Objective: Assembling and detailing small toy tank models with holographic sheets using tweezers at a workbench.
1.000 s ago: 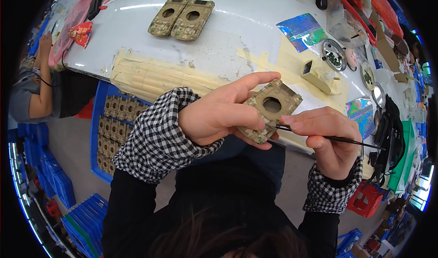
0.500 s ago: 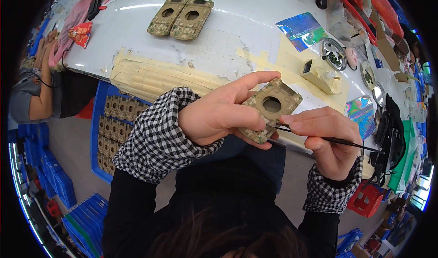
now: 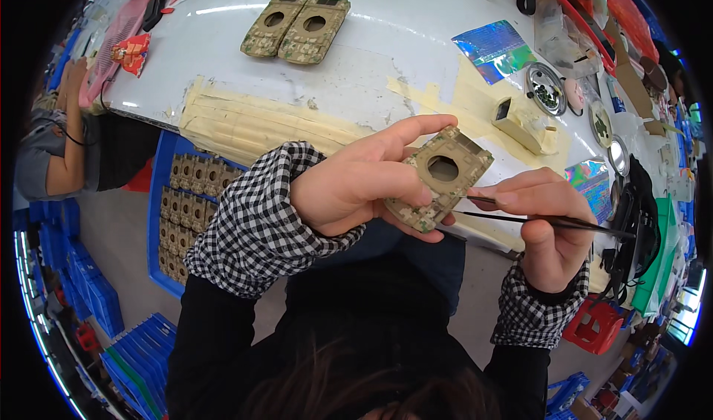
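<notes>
A camouflage toy tank hull [image 3: 466, 161] with a round hole in its top is gripped in my left hand [image 3: 353, 186], thumb across its near end and index finger stretched along the far side. My right hand [image 3: 555, 210] pinches black tweezers [image 3: 594, 228]. Their two tips stand apart at the hull's right near edge; whether a small part sits there I cannot make out. Two more camouflage hulls [image 3: 313, 35] lie side by side farther back on the table.
A round metal dish [image 3: 532, 86] with small dark green parts stands right, near a cream taped holder [image 3: 529, 129] and shiny foil sheets [image 3: 494, 49]. At lower left, a blue tray [image 3: 154, 230] holds rows of hulls. Another person's arm [image 3: 73, 141] shows at far left.
My right hand has drawn back slightly to the right from the hull. The tweezers' tips have spread apart. My left hand and the hull have barely moved.
</notes>
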`<state>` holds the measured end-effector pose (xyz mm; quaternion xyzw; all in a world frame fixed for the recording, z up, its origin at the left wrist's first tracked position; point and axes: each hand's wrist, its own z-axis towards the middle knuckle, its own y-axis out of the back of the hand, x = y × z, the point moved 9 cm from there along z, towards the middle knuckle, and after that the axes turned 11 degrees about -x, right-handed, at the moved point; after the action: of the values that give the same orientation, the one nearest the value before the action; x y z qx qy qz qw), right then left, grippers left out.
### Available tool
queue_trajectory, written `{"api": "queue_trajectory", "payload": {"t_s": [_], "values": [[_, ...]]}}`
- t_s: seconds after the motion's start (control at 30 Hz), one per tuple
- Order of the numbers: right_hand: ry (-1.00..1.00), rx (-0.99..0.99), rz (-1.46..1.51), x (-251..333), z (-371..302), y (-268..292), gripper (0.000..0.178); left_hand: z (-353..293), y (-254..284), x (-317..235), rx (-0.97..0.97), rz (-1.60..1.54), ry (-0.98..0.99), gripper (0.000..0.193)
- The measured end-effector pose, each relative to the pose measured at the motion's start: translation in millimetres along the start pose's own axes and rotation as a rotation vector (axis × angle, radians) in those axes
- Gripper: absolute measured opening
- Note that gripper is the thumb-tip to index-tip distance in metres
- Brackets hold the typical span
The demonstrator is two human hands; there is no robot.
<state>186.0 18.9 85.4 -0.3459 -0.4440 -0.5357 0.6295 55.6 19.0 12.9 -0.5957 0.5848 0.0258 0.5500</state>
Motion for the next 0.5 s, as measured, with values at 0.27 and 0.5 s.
{"api": "queue_trajectory", "payload": {"t_s": [0.27,0.5], "values": [[0.144,-0.245,-0.099,1,-5,32,0.041,1,8,-4,-0.068,-0.082,-0.027,0.071],[0.119,-0.334,-0.072,-5,-17,42,0.04,0,6,-10,-0.13,-0.138,-0.046,0.059]]}}
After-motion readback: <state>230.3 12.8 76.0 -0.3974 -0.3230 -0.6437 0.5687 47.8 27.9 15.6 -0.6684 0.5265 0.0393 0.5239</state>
